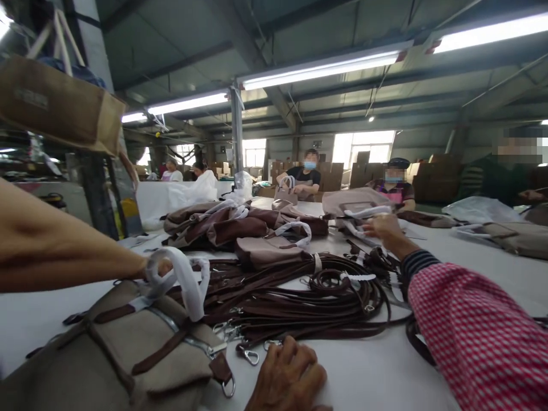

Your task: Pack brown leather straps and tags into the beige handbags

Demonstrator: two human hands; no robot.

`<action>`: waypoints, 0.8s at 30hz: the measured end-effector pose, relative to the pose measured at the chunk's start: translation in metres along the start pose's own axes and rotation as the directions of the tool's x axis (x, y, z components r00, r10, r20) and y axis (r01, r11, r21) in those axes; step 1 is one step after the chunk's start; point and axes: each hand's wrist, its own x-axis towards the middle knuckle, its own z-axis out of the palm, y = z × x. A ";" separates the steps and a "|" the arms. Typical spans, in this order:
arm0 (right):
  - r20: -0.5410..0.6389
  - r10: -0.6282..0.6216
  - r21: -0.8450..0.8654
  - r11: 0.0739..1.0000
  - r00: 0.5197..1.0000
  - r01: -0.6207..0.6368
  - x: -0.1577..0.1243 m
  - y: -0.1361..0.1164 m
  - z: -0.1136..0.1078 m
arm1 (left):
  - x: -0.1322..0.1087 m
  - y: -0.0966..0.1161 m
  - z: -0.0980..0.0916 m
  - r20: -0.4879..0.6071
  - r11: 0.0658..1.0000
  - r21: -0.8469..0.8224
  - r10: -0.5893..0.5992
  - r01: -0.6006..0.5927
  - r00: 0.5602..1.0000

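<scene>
My left hand [157,267] is closed around the white-wrapped handle [188,282] of a tan bag [128,348] with brown trim, which lies on the white table [377,371] at the near left. My right hand [291,377] rests at the bottom centre with its fingers spread flat on the table, holding nothing. It lies just in front of a heap of dark brown straps [299,302] with metal snap hooks [250,357].
A co-worker's arm in a red checked sleeve [475,337] reaches from the right, its hand [383,225] at a pile of tan and brown bags [257,228]. Several other people work at the far side. A brown carton [60,105] sits up at the left.
</scene>
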 end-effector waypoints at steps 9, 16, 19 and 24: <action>0.571 -0.213 -0.218 0.892 0.793 0.396 -0.040 -0.015 0.159 | 0.002 0.002 -0.012 0.071 0.999 -0.031 0.018 -0.016 0.997; 0.561 -0.248 -0.389 0.763 0.790 0.516 -0.059 -0.019 0.188 | 0.009 0.013 -0.024 0.228 0.996 -0.032 -0.069 0.078 0.971; 0.424 -0.299 -0.414 0.775 0.855 0.476 -0.052 -0.036 0.180 | 0.008 0.016 -0.031 0.226 0.992 -0.060 -0.092 0.108 0.970; 0.091 -0.397 -0.412 0.820 0.913 0.397 -0.035 -0.091 0.142 | 0.008 0.020 -0.054 0.241 0.987 -0.125 -0.067 0.099 0.968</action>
